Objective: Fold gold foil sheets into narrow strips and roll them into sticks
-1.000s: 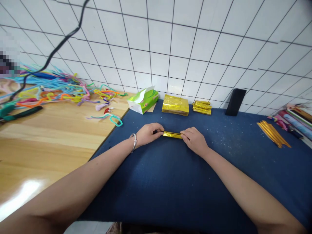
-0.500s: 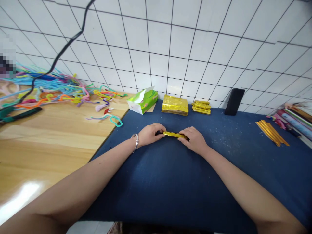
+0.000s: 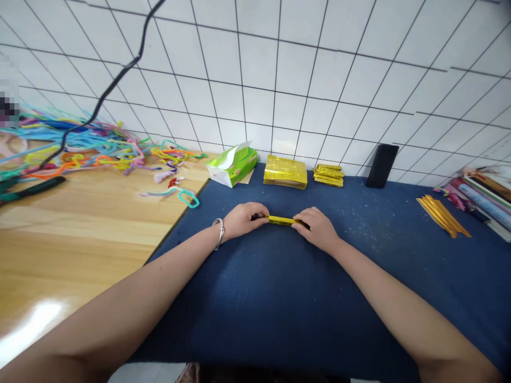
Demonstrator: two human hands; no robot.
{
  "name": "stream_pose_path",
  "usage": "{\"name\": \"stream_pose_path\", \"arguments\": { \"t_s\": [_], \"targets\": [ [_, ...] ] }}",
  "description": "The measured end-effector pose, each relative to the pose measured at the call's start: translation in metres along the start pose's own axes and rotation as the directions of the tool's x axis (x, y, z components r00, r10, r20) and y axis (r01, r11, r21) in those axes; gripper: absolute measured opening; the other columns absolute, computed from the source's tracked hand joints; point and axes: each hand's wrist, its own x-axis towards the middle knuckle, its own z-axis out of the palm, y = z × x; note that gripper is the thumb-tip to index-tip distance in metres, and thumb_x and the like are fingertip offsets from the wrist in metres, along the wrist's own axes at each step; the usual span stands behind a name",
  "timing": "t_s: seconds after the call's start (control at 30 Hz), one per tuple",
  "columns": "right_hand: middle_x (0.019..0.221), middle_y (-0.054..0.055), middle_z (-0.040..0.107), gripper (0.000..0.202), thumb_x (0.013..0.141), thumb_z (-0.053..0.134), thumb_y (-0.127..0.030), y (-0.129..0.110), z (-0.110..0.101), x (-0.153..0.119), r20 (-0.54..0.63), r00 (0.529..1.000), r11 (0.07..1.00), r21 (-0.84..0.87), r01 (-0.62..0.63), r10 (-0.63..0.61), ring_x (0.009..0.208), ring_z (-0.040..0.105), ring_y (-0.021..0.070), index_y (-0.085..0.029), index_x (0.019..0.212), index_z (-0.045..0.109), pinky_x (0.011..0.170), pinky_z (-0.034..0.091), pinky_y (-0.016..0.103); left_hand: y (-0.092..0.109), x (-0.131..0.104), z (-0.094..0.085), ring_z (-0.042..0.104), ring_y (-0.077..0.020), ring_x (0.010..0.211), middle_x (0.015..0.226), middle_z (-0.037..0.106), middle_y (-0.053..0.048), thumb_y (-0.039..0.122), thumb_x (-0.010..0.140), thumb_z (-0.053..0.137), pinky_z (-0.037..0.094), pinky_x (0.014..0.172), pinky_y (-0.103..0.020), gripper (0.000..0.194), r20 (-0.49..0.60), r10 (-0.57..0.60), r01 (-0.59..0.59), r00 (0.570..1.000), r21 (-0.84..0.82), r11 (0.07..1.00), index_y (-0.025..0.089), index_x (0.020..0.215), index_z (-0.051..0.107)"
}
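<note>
A narrow folded strip of gold foil paper (image 3: 281, 220) lies crosswise just over the dark blue table cover. Its left end is pinched between the thumb and fingers of my left hand (image 3: 246, 219), which has a silver bangle at the wrist. My right hand (image 3: 318, 227) grips the other end, so both tips of the strip are hidden by fingers. Behind the hands stand a stack of gold foil sheets (image 3: 285, 172) and a small pile of folded gold strips (image 3: 328, 175).
A green tissue pack (image 3: 233, 165) and a black phone (image 3: 382, 166) leaning on the tiled wall stand at the back. More folded gold strips (image 3: 443, 215) lie right, near books (image 3: 485, 199). Colourful pipe cleaners (image 3: 80, 138) and dark-handled pliers (image 3: 35, 189) cover the left wooden table.
Both hands stay on the gold strip at nearly the same place. The strip looks slightly turned, showing a bit more of its face. The view has shifted a little.
</note>
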Motion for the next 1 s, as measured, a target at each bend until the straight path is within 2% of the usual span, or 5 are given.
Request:
{"name": "stream_pose_path", "arguments": {
  "t_s": [0.2,1.0],
  "targets": [
    [0.088,0.005,0.063,0.022,0.082,0.058,-0.035,0.0033,0.0007,0.0008,-0.01,1.0,1.0,-0.001,-0.029,0.029,0.085,0.052,0.0196,-0.021,0.099,0.062,0.079,0.04,0.036,0.0004,0.0004,-0.0013,0.056,-0.0097,0.073,0.083,0.061,0.001,0.028,0.081,0.056,0.043,0.066,-0.02,0.016,0.014,-0.001,0.001,1.0,-0.016,1.0,0.021,0.094,0.062],
    [0.087,0.004,0.061,0.019,0.083,0.058,-0.036,0.0049,0.002,0.0003,0.001,0.999,0.999,0.007,-0.036,0.036,0.084,0.051,0.0187,-0.022,0.095,0.062,0.079,0.038,0.034,0.0006,-0.0002,-0.0004,0.055,-0.0099,0.071,0.081,0.061,0.001,0.027,0.081,0.055,0.042,0.063,-0.021,0.015,0.012,-0.006,0.006,1.0,0.001,1.0,0.021,0.093,0.062]
  ]
}}
